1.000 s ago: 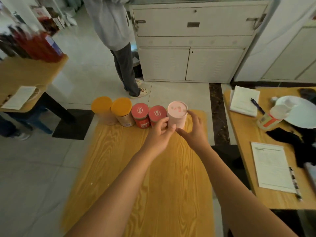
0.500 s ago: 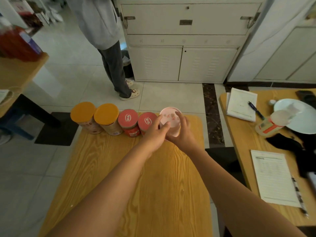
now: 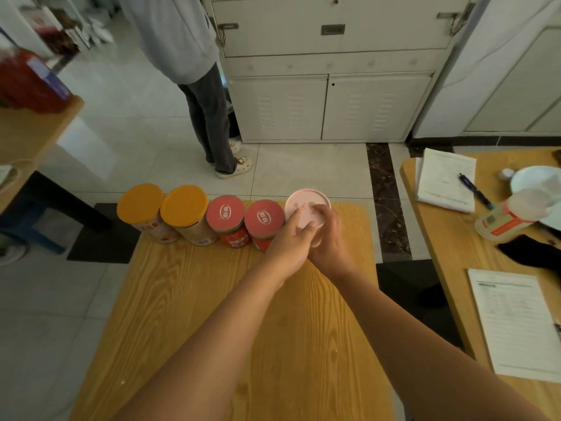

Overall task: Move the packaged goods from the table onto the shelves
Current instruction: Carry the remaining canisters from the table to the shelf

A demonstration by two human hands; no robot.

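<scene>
Both hands were wrapped round the pink-lidded tub (image 3: 307,203). The left hand (image 3: 287,243) curled against the tub's near left side with fingertips up on the lid. The right hand (image 3: 331,238) cupped its near right side, and the two hands touched in front of it.

The tub was at the far edge of the wooden table (image 3: 212,299), last in a row. Just left of the tub stood two red-lidded cans (image 3: 264,215), and further left of it two orange-lidded cans (image 3: 183,205). The hands hid the tub's base, so I could not say whether it sat on the tabletop or was clear of it. Beyond the tub, across the tiled floor, another person (image 3: 194,86) stood beside a white cabinet (image 3: 331,104). No shelves showed.

To my eye the lift wanted to go straight up before coming back, since the nearest red-lidded can looked close enough to be dragged or tipped. I would have held the tub by its wall and not its lid, and carried it upright.
</scene>
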